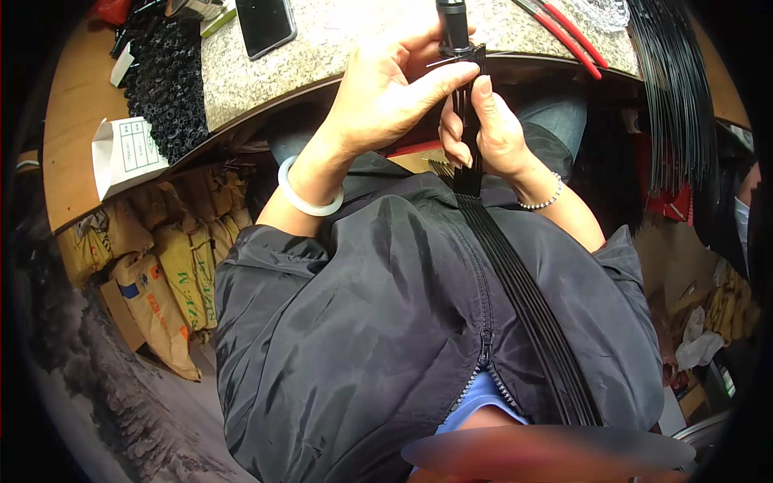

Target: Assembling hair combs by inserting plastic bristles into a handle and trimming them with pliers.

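A bundle of long, thin black rods (527, 302), looking like umbrella ribs, runs from my hands down over the dark jacket. Near its upper end my right hand (495, 133) is closed round the bundle, thumb pointing up. My left hand (382, 97) is closed at the top of the rods, its thumb pressing on the ends and its other fingers partly hidden behind a black cylinder (453, 28). This cylinder stands at the edge of the table, just above the rod tops. A few thin pieces stick out sideways between thumb and cylinder; their exact kind cannot be made out.
The speckled table (330, 52) carries a phone (266, 26) and red-handled pliers (573, 36). Small black parts (165, 97) are heaped at left beside a white box (133, 153). Long black wires (676, 97) hang over the right edge. Sacks (153, 298) stand below left.
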